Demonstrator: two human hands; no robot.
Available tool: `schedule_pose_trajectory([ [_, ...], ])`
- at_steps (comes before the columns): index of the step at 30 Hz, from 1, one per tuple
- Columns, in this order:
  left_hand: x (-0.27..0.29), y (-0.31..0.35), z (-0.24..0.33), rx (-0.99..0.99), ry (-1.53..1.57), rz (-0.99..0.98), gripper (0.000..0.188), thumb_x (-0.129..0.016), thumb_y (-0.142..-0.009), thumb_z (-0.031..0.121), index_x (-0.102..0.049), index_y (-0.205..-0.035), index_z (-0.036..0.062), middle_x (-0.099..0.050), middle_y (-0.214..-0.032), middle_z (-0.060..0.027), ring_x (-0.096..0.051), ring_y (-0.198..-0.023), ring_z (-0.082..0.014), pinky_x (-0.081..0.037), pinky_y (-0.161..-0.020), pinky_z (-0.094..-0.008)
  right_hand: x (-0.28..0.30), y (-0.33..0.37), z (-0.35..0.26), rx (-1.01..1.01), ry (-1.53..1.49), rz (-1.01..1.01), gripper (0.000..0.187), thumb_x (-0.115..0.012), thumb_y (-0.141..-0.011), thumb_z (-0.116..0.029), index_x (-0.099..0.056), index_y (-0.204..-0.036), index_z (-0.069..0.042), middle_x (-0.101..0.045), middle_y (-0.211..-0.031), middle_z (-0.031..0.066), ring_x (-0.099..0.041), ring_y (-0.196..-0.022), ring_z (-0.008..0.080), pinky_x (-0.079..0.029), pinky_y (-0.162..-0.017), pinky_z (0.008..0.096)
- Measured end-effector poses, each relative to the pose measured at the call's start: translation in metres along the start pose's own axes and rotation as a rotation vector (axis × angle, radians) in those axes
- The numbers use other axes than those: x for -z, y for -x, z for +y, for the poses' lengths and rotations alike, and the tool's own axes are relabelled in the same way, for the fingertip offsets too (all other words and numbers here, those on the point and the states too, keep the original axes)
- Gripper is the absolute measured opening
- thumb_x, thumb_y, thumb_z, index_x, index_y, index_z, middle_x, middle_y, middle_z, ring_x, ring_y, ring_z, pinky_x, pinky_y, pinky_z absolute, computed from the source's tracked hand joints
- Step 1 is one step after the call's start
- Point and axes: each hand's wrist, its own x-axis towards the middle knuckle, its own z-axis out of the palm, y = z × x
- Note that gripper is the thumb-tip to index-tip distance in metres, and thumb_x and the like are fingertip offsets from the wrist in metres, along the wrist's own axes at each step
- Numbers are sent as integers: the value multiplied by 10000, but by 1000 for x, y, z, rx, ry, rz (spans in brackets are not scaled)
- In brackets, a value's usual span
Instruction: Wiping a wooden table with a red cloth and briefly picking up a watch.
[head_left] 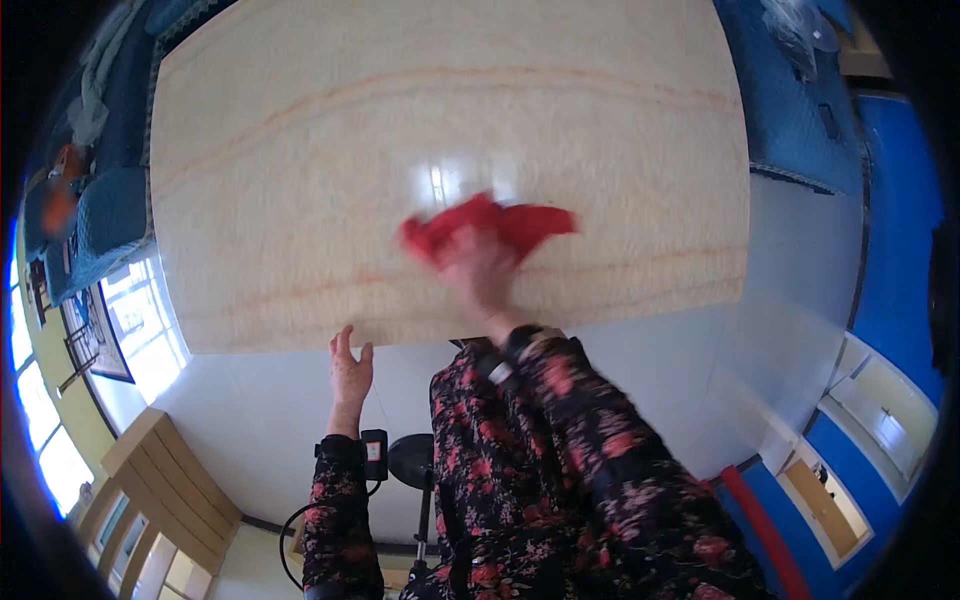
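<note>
Across the tabletop (290, 210), right hand (481, 272) outstretched on red cloth (535, 226) — grip unclear; left hand (350, 374) unclenched.

Shows as a bright red cloth (535, 225), bunched under the right hand (478, 268), blurred, perhaps creased, tapering rightward. Lies on a glossy cream tabletop (600, 120) with orange veins, nearer the person's edge.

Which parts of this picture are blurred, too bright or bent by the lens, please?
Head view: the right hand and red cloth are blurred, probably by motion, while the left hand looks sharper; head view: white glare lies on the tabletop just beyond the red cloth; head view: the windows at left are washed out, and the tabletop's edges bow.
</note>
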Motion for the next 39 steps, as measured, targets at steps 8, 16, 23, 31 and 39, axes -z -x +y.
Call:
schedule_pose_trajectory([
  [8, 26, -16, -5, -112, -141, 67, 628, -643, -819, 181, -362, -1359, 31, -415, -1313, -252, -425, -1213, -411, -396, -997, -446, 71, 129, 86, 653, -63, -112, 355, -562, -768, -217, -623, -1117, -235, -508, -1235, 48, -451, -1175, 297, -383, -910, 534],
  [16, 16, -12, -1, -17, -375, 94, 856, -704, -752, 254, -229, -1433, 47, -294, -1377, -239, -413, -1215, -407, -398, -1000, -452, 172, 102, 260, -890, 296, 231, 454, -432, -935, -328, -390, -1364, -186, -311, -1429, 205, -438, -1146, 461, -413, -899, 606],
  [23, 28, -8, 16, 40, -273, -105, 883, -709, -744, 257, -211, -1453, 85, -266, -1412, -239, -403, -1249, -393, -394, -1014, -449, 85, 150, 62, -129, 240, 9, 535, -603, -770, -258, -494, -1290, -195, -350, -1423, 162, -331, -1267, 447, -335, -923, 592],
  [31, 29, -12, 18, -47, -196, -154, 704, -671, -782, 283, -361, -1396, 131, -325, -1404, -255, -407, -1261, -401, -409, -997, -449, 86, 55, 128, 562, 91, -19, 483, -600, -761, -132, -525, -1230, -218, -393, -1336, 127, -359, -1221, 443, -350, -1009, 570],
  [39, 16, 3, 10, 142, -154, -100, 941, -713, -739, 261, -156, -1470, 56, -146, -1471, -324, -194, -1379, -424, -255, -1112, -431, 163, -131, 164, -492, 316, 230, 494, -441, -922, -413, -380, -1390, -267, -256, -1497, 120, -284, -1317, 417, -320, -930, 664],
])
